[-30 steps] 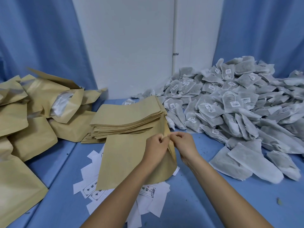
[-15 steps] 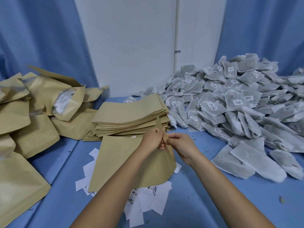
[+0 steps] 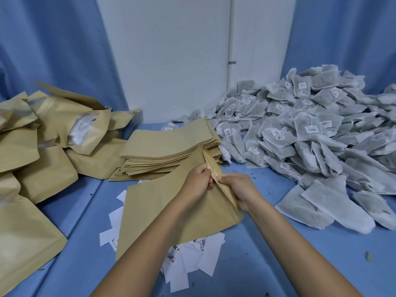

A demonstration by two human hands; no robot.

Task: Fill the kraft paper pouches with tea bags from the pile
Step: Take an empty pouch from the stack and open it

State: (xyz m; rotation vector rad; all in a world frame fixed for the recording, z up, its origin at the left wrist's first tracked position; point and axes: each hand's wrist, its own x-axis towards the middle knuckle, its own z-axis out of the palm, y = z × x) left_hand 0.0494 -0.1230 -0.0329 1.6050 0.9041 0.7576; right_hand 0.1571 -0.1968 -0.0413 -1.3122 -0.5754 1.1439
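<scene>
I hold one flat kraft paper pouch (image 3: 154,213) above the blue table. My left hand (image 3: 196,181) pinches the near layer of its mouth, and my right hand (image 3: 240,189) pinches the other layer. A narrow gap shows between the two layers at the pouch's upper right edge. Behind it lies a stack of empty kraft pouches (image 3: 169,146). A big pile of grey-white tea bags (image 3: 310,129) with small labels fills the right side of the table.
Filled, puffed kraft pouches (image 3: 42,146) are heaped at the left. White paper slips (image 3: 188,260) lie scattered under the held pouch. Loose tea bags (image 3: 334,202) lie at the pile's near edge. Blue curtains and a white wall close off the back.
The pouch's mouth has parted a little between my two hands. The pouch has shifted slightly and its top corner now stands up in front of the stack.
</scene>
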